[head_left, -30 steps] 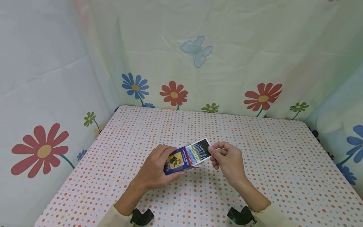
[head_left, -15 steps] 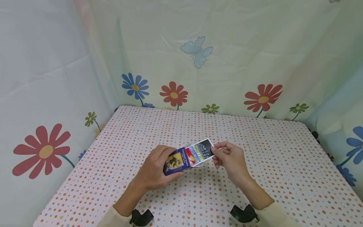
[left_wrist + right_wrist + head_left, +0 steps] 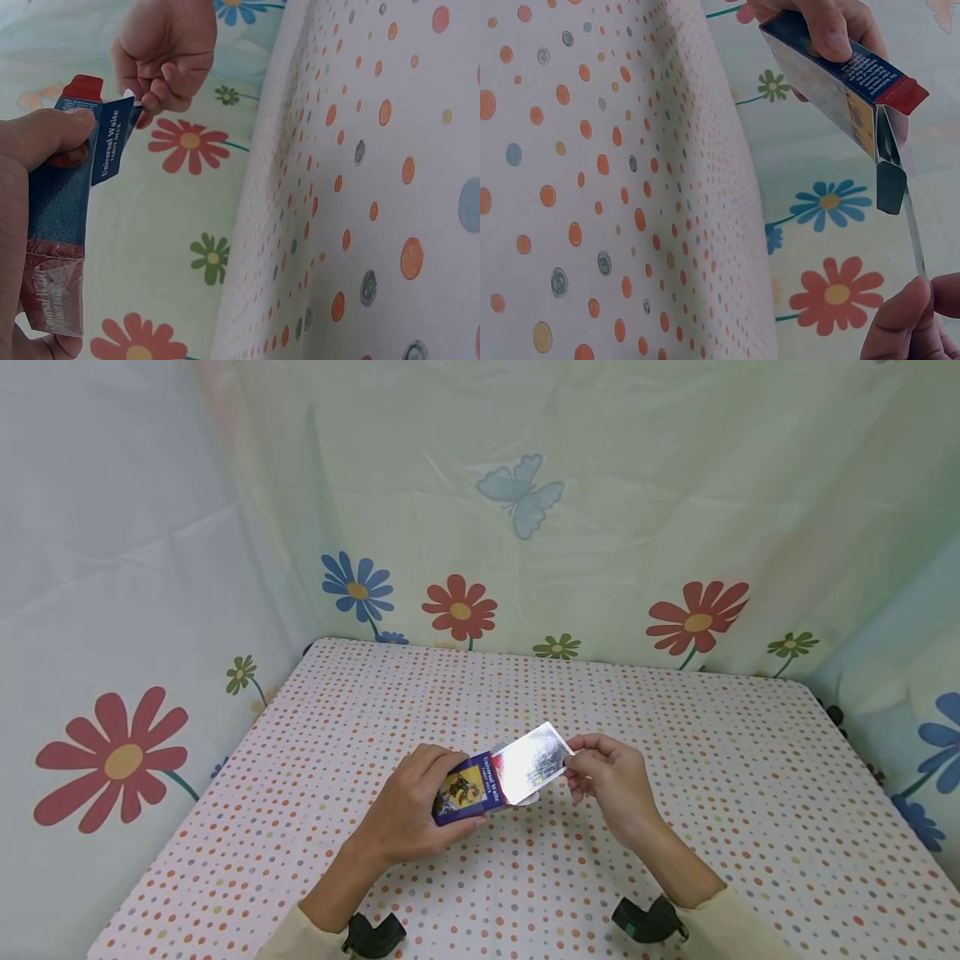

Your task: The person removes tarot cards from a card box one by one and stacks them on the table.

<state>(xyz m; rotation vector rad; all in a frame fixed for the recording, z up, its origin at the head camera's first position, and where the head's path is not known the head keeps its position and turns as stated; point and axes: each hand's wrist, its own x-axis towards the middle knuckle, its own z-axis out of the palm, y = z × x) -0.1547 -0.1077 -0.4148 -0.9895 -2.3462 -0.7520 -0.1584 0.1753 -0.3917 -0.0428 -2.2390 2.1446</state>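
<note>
Holding the tarot box (image 3: pixel 467 790) by its long edges, the left hand (image 3: pixel 414 802) has thumb and fingers clamped on the box from its closed-end side; front reads "Universal Waite". Right hand (image 3: pixel 611 785) is beyond the box's open end, thumb and fingertips together on the outer end of a card (image 3: pixel 531 764). Card lies partly out of the box, its inner part inside the open mouth, the rest bridging box and right hand. Its face is mostly washed out by bright glare, so the print is unreadable; from the right wrist only a thin edge shows, and cannot tell whether one card or several. At the box mouth, a red flap (image 3: pixel 904 94) and a dark side flap (image 3: pixel 891 186) both stand folded outward. Box is held tilted above the table, its open end toward the right hand. Beneath the box: a white cloth (image 3: pixel 525 877) with multicoloured dots. Beyond the box: a pale curtain (image 3: pixel 645 460) printed with a blue butterfly (image 3: pixel 522 497) and flowers. Nearer the wearer than the box: a black wrist device (image 3: pixel 375 935) beside each pale sleeve (image 3: pixel 303 937).
</note>
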